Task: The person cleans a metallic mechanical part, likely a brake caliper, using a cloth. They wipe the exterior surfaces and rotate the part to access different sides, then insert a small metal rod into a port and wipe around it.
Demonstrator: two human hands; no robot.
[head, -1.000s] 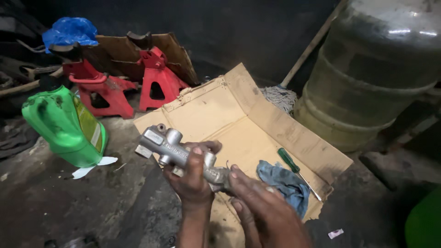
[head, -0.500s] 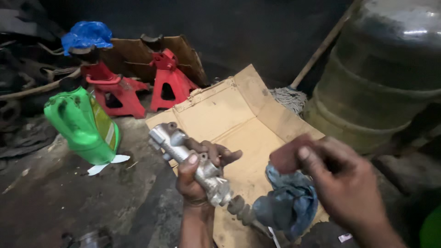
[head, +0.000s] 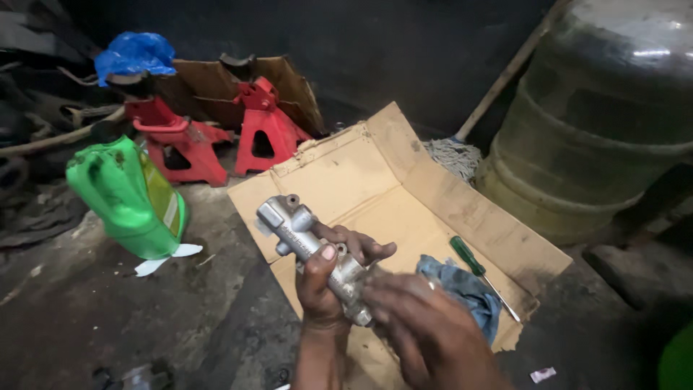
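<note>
While our left hand (head: 321, 285) clamps its fingers around the metal cylinder (head: 310, 253) above the cardboard (head: 375, 188), long axis slanting up-left, our blurred right hand (head: 426, 332) covers its near end, grip unclear.

Right hand (head: 422, 328) blurred, perhaps covering cylinder end (head: 357, 307)

The right hand (head: 426, 325) has dropped the crumpled blue cloth (head: 462, 292) onto the flattened cardboard sheet (head: 375, 173) and returned to the grey metal cylinder's (head: 310, 253) lower end.
</note>
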